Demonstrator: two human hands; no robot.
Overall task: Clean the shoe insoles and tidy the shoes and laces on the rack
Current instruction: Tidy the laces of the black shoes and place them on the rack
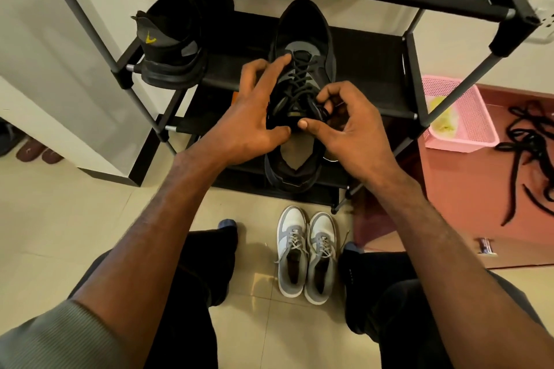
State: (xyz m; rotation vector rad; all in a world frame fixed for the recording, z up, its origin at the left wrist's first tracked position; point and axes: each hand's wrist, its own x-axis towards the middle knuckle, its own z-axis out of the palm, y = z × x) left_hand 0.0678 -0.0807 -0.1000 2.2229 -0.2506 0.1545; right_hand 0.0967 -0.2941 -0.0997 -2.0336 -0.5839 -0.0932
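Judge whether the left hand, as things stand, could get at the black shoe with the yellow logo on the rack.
Probably yes. The left hand rests on the dark shoe, and the black shoe with the yellow logo sits to its left on the rack with nothing between them.

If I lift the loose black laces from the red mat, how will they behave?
The loose black laces lie in tangled curls on the red mat, so they are probably floppy and light. They would likely dangle, and may come up together as one clump.

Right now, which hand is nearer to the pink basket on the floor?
Right. The right hand pinches the black shoe's lace, closer to the pink basket. The left hand rests on the shoe's far side, farther away.
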